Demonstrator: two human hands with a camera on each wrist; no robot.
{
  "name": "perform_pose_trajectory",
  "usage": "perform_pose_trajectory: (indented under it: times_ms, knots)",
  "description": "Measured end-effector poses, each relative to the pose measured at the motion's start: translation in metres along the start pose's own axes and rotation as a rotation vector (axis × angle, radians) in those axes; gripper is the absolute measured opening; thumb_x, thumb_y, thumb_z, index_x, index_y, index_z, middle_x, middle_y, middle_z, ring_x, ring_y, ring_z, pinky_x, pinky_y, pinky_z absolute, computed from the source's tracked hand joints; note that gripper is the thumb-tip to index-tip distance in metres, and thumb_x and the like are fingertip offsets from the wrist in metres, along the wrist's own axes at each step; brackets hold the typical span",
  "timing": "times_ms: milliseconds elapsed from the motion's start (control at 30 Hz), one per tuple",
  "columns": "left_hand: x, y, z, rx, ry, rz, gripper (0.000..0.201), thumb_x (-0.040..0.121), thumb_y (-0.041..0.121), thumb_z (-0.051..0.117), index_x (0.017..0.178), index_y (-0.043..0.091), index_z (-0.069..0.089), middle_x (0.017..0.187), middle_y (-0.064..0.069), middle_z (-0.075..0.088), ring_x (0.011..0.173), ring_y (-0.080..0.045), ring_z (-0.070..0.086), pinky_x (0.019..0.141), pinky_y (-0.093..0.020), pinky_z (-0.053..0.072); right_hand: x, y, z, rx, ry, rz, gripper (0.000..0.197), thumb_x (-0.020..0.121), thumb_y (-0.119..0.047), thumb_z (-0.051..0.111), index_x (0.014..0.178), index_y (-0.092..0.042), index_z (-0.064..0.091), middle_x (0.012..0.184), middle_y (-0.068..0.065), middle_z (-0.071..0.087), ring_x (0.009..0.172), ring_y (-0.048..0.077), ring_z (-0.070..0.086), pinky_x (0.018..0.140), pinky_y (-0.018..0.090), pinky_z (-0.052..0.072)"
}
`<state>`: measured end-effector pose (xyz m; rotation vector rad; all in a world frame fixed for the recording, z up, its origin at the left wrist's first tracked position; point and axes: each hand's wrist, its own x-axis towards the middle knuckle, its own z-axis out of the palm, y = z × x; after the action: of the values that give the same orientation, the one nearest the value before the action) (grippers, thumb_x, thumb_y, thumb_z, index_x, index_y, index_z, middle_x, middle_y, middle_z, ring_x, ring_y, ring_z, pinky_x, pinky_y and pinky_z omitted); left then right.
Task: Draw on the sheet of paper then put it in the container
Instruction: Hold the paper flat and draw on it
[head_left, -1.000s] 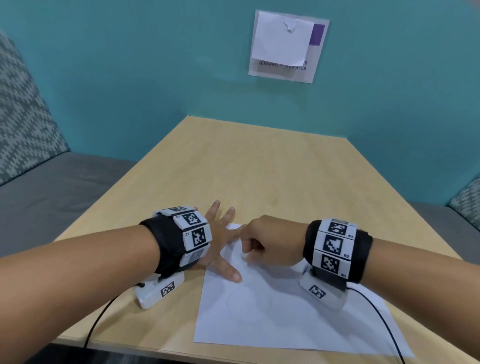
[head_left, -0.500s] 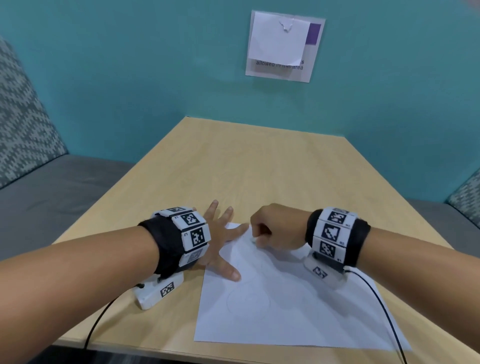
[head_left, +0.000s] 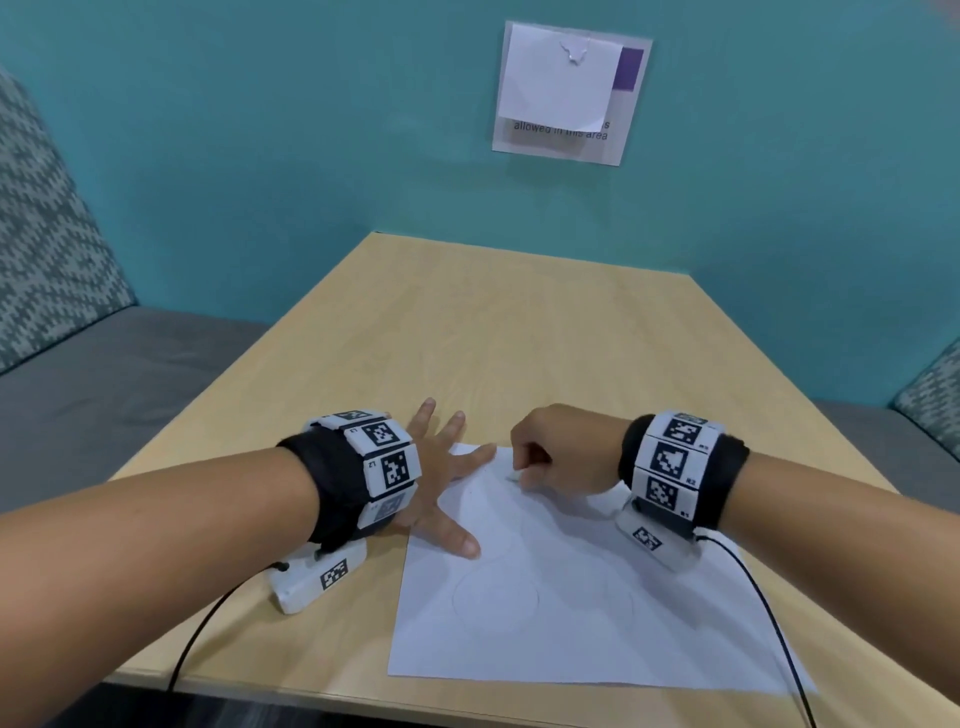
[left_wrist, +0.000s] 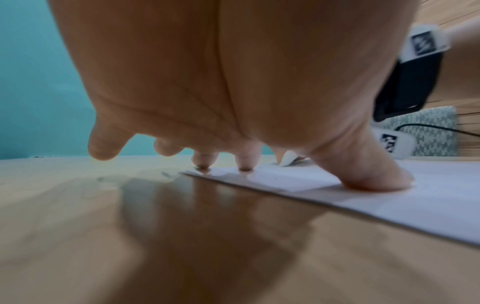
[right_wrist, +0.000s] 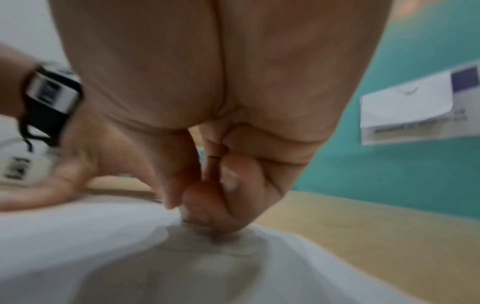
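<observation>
A white sheet of paper (head_left: 571, 623) lies on the wooden table (head_left: 493, 338) near its front edge, with faint pencil-grey circles (head_left: 496, 597) drawn on it. My left hand (head_left: 447, 483) lies flat with fingers spread; its thumb (left_wrist: 371, 179) and two fingertips press the sheet (left_wrist: 389, 203) at its left far corner. My right hand (head_left: 561, 452) is curled near the sheet's far edge and pinches a small white drawing tool (head_left: 513, 475), tip on the paper (right_wrist: 103, 246). In the right wrist view the pinching fingertips (right_wrist: 197, 211) are blurred. No container is in view.
A teal wall rises behind the table, with a sign and a white note (head_left: 569, 91) stuck on it. Grey bench seats (head_left: 78, 395) with patterned cushions (head_left: 47, 260) flank the table. Black cables (head_left: 769, 613) trail from both wrist devices over the front edge.
My right hand has slid away from me along the sheet toward its far edge, still pinching the drawing tool. The left hand has stayed pressed on the corner.
</observation>
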<state>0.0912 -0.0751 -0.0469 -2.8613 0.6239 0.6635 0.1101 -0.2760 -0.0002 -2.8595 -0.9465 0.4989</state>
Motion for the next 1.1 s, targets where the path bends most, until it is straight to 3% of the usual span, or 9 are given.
perform_pose_trajectory:
  times_ms: [33, 167, 300, 433, 600, 733, 867, 1000, 1100]
  knots:
    - [-0.001, 0.001, 0.0, -0.001, -0.001, -0.002, 0.118, 0.069, 0.087, 0.055, 0.152, 0.048, -0.018, 0.164, -0.003, -0.025, 0.142, -0.042, -0.035, 0.11, -0.072, -0.007, 0.0, 0.001, 0.0, -0.002, 0.004, 0.001, 0.014, 0.088, -0.022, 0.061, 0.09, -0.01, 0.066, 0.084, 0.001, 0.064, 0.079, 0.024, 0.059, 0.07, 0.032, 0.049]
    - [0.0, -0.001, 0.001, 0.0, 0.01, 0.001, 0.119, 0.067, 0.088, 0.055, 0.152, 0.047, -0.018, 0.164, -0.004, -0.024, 0.142, -0.043, -0.034, 0.11, -0.074, -0.004, -0.008, -0.017, 0.014, -0.034, -0.064, -0.079, 0.024, 0.087, -0.019, 0.059, 0.089, 0.005, 0.064, 0.088, 0.021, 0.067, 0.072, 0.034, 0.052, 0.068, 0.04, 0.049]
    - [-0.001, 0.001, -0.001, -0.004, -0.011, -0.005, 0.117, 0.07, 0.086, 0.056, 0.152, 0.047, -0.018, 0.164, -0.003, -0.026, 0.142, -0.041, -0.036, 0.109, -0.072, -0.009, 0.001, 0.003, -0.001, -0.009, 0.013, 0.025, 0.012, 0.089, -0.023, 0.06, 0.083, -0.013, 0.06, 0.082, 0.002, 0.063, 0.076, 0.02, 0.055, 0.068, 0.031, 0.046]
    - [-0.001, 0.0, 0.0, -0.026, 0.01, 0.003, 0.117, 0.07, 0.086, 0.056, 0.153, 0.047, -0.016, 0.164, -0.004, -0.024, 0.142, -0.041, -0.035, 0.109, -0.071, -0.009, -0.004, -0.016, 0.013, -0.007, -0.059, -0.069, 0.022, 0.086, -0.019, 0.058, 0.084, 0.003, 0.063, 0.083, 0.019, 0.067, 0.065, 0.017, 0.048, 0.066, 0.04, 0.049]
    - [0.001, 0.0, 0.001, -0.015, -0.005, -0.008, 0.116, 0.069, 0.087, 0.055, 0.152, 0.049, -0.017, 0.164, -0.002, -0.026, 0.141, -0.041, -0.037, 0.109, -0.071, -0.01, 0.0, -0.005, 0.002, 0.002, 0.031, 0.004, 0.011, 0.089, -0.021, 0.06, 0.084, -0.01, 0.061, 0.077, 0.0, 0.061, 0.074, 0.019, 0.055, 0.065, 0.029, 0.045]
    - [-0.002, 0.001, 0.002, -0.023, 0.029, 0.017, 0.112, 0.073, 0.084, 0.056, 0.154, 0.048, -0.013, 0.164, -0.006, -0.023, 0.142, -0.042, -0.035, 0.11, -0.069, -0.01, -0.01, -0.033, 0.018, 0.006, -0.057, -0.134, 0.023, 0.087, -0.014, 0.057, 0.082, 0.008, 0.061, 0.077, 0.023, 0.064, 0.06, 0.02, 0.044, 0.057, 0.03, 0.039]
    - [-0.001, -0.001, 0.003, -0.011, 0.027, 0.013, 0.116, 0.068, 0.088, 0.054, 0.151, 0.05, -0.018, 0.164, -0.005, -0.024, 0.142, -0.043, -0.035, 0.109, -0.072, -0.009, -0.002, -0.018, 0.003, 0.004, 0.005, -0.035, 0.017, 0.089, -0.02, 0.06, 0.086, -0.004, 0.063, 0.082, 0.008, 0.067, 0.072, 0.022, 0.057, 0.07, 0.035, 0.049]
    - [-0.004, 0.002, 0.0, -0.013, 0.024, 0.014, 0.111, 0.074, 0.082, 0.056, 0.154, 0.047, -0.013, 0.164, -0.008, -0.023, 0.142, -0.043, -0.035, 0.11, -0.068, -0.012, -0.009, -0.036, 0.017, 0.023, -0.05, -0.129, 0.023, 0.085, -0.014, 0.058, 0.078, 0.007, 0.06, 0.067, 0.017, 0.058, 0.058, 0.022, 0.042, 0.056, 0.032, 0.038]
    - [-0.002, 0.004, -0.001, -0.001, 0.017, -0.007, 0.114, 0.073, 0.086, 0.052, 0.153, 0.045, -0.016, 0.164, -0.005, -0.026, 0.142, -0.041, -0.036, 0.11, -0.07, -0.01, -0.005, -0.025, 0.009, 0.036, -0.008, -0.073, 0.015, 0.088, -0.021, 0.061, 0.084, -0.007, 0.064, 0.082, 0.008, 0.067, 0.066, 0.019, 0.054, 0.06, 0.026, 0.044]
